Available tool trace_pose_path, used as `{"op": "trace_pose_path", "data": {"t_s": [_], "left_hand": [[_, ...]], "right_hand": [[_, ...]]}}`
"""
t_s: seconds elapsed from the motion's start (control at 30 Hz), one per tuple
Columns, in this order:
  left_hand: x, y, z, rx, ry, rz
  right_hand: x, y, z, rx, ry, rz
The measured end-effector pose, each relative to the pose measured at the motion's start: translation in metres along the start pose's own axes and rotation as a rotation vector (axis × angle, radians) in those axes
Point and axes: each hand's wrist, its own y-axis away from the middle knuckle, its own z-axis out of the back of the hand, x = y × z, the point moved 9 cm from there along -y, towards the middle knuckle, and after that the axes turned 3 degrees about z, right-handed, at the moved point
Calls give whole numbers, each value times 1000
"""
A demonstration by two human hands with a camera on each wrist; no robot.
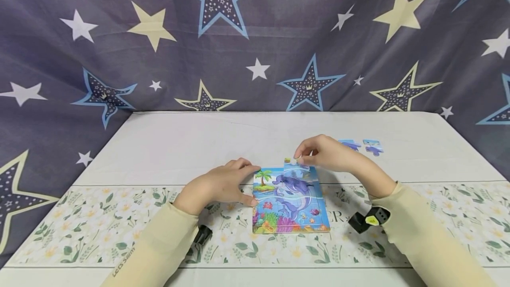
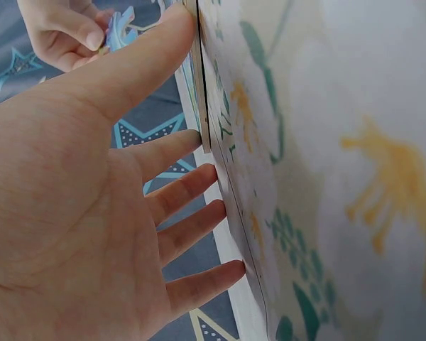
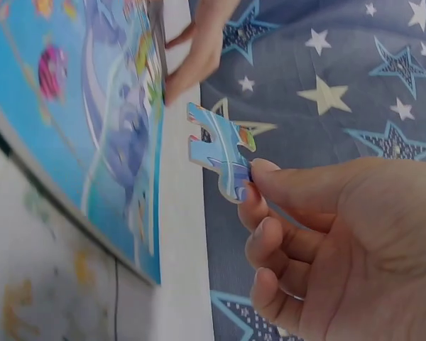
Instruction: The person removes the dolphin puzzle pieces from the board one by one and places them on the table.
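A dolphin jigsaw puzzle (image 1: 287, 207) lies in its tray on the table, with palm tree, crab and coral pictures. My left hand (image 1: 225, 185) rests beside its left edge, fingers spread, thumb and index fingertip touching the border; the left wrist view shows the open palm (image 2: 78, 206). Between thumb and fingers my right hand (image 1: 330, 154) pinches a blue puzzle piece (image 3: 224, 153) by one end, raised over the puzzle's upper edge. In the right wrist view this hand (image 3: 341, 234) holds the piece clear of the board.
Behind my right hand, loose puzzle pieces (image 1: 373, 146) lie on the white table (image 1: 199, 145). A floral strip (image 1: 119, 220) runs across the near part. A dark cloth with stars (image 1: 259, 21) hangs behind the table.
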Motion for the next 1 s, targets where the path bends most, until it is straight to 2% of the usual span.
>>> {"op": "trace_pose_path", "data": {"t_s": [0.53,1.0], "left_hand": [[-1,0,1,-6,5,-10],[-1,-1,0,-7,-2,-7]], "right_hand": [[-31,11,35,-66,39,-75],[-49,18,50,-114,35,-92]]}}
